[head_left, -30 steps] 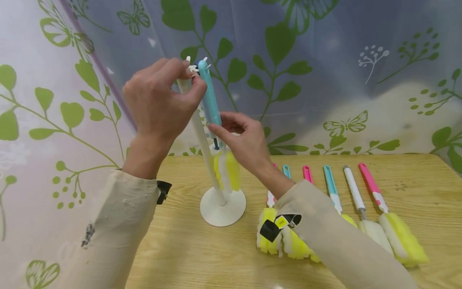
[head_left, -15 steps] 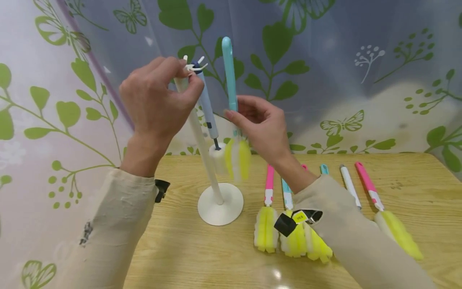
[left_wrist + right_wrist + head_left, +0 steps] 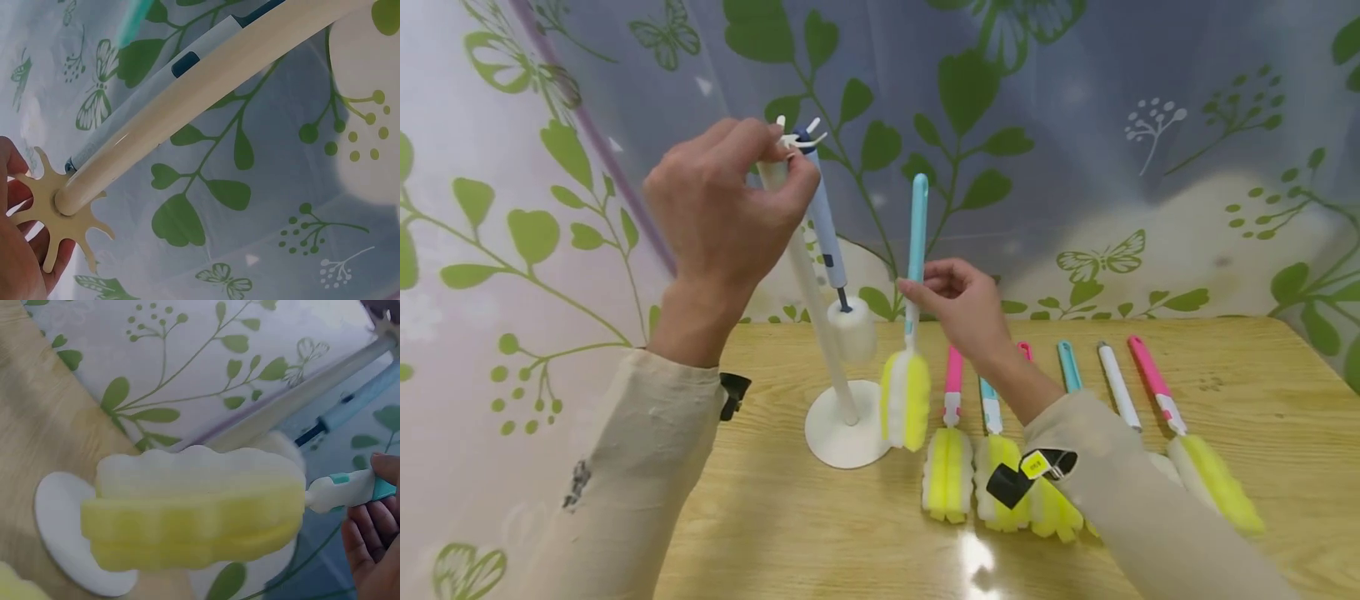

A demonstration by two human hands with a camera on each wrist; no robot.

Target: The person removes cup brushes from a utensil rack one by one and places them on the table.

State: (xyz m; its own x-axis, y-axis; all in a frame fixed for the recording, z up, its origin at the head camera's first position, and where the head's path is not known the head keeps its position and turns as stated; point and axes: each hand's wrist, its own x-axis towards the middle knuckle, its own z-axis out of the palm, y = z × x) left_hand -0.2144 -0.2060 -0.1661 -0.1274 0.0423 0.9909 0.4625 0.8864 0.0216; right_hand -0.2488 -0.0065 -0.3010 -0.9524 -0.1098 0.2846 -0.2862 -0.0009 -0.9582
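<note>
My left hand (image 3: 726,200) pinches the hooked top of a white stand (image 3: 823,333), whose star-shaped hook ring (image 3: 61,219) shows in the left wrist view. A light-blue handled brush (image 3: 826,229) with a white sponge head (image 3: 852,329) hangs from that ring. To the right of the stand, my right hand (image 3: 966,308) pinches a turquoise-handled sponge brush (image 3: 917,225) between thumb and fingers. This brush is upright, its yellow and white sponge head (image 3: 200,512) pointing down and overlapping the stand's round base (image 3: 842,450) in the head view.
On the wooden table (image 3: 760,500), several sponge brushes lie in a row at the right, among them a pink one (image 3: 953,375), a white-handled one (image 3: 1117,383) and another pink one (image 3: 1150,375). My right sleeve covers some. A leaf-patterned curtain (image 3: 1075,167) stands behind.
The turquoise brush has come away from the hook ring, up and right, then down beside the stand in my right hand. My left hand keeps its hold on the stand's top.
</note>
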